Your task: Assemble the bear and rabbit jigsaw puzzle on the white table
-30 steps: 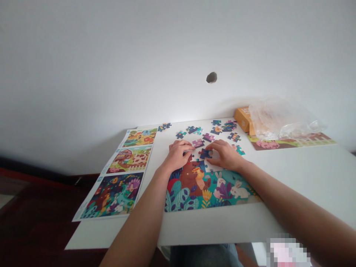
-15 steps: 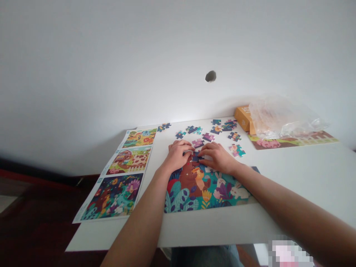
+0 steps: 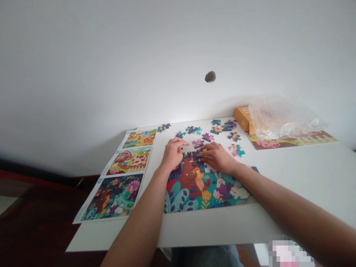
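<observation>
In the head view, a partly joined jigsaw puzzle (image 3: 187, 193) lies on the table, with a bear, rabbits and leaves on it. At its upper edge, the fingertips of my right hand (image 3: 217, 157) are closed on a dark blue puzzle piece (image 3: 195, 158) that sits among the joined ones. My left hand (image 3: 172, 152) hovers at the upper left corner, its index finger stretched to the right and nothing visible in it. Just beyond the hands are loose purple puzzle pieces, one (image 3: 198, 143) between them and another (image 3: 208, 137) farther back.
Several loose pieces (image 3: 234, 136) are scattered toward the wall. On the left lies a picture sheet (image 3: 130, 161) with three scenes. An orange box (image 3: 243, 118), a clear plastic bag (image 3: 286, 116) and a farm puzzle (image 3: 294, 141) occupy the back right of the white table (image 3: 300, 174).
My left hand has come off the dark blue piece and moved slightly left, its index finger straightening. My right hand stays almost in place at the piece.
</observation>
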`<state>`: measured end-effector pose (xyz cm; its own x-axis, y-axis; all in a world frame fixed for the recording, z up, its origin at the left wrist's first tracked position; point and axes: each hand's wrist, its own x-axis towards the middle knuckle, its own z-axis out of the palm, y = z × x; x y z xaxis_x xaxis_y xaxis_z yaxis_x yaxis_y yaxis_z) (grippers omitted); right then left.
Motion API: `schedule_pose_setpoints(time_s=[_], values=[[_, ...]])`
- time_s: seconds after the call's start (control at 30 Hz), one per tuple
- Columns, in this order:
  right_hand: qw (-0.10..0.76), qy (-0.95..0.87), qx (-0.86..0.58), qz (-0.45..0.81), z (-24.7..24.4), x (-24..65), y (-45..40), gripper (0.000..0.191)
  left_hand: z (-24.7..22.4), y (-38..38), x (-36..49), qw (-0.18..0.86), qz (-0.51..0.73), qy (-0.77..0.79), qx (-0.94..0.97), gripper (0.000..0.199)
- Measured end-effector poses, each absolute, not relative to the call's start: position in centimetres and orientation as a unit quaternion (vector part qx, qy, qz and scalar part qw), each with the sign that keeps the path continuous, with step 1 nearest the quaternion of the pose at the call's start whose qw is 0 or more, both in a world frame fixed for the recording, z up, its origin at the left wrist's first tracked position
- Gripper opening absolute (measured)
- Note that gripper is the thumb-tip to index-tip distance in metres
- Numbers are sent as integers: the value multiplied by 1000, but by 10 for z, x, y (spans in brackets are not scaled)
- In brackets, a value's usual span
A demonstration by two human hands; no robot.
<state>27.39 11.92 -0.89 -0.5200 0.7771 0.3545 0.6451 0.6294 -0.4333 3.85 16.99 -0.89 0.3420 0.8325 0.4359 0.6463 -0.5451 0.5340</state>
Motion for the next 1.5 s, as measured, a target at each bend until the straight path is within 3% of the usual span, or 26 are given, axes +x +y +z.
schedule_pose_setpoints(time_s=[0.27, 0.47, 0.77, 1.07, 1.23, 1.5], values=[[251, -866, -416, 119, -5, 274, 118, 23, -8, 167, 41, 103, 308, 492, 808, 26], [241, -844, -469, 98, -4, 273, 117, 22, -2, 164, 43, 97, 297, 535, 785, 35], [227, -817, -523, 84, -4, 274, 118, 21, 6, 166, 34, 56, 272, 725, 631, 45], [224, -774, -589, 60, -3, 275, 118, 33, 0, 168, 34, 73, 234, 706, 665, 37], [214, -723, -656, 49, 2, 275, 115, 34, -5, 168, 31, 67, 260, 687, 676, 37], [191, -738, -645, 59, 4, 277, 118, 30, -4, 168, 33, 68, 257, 684, 679, 37]])
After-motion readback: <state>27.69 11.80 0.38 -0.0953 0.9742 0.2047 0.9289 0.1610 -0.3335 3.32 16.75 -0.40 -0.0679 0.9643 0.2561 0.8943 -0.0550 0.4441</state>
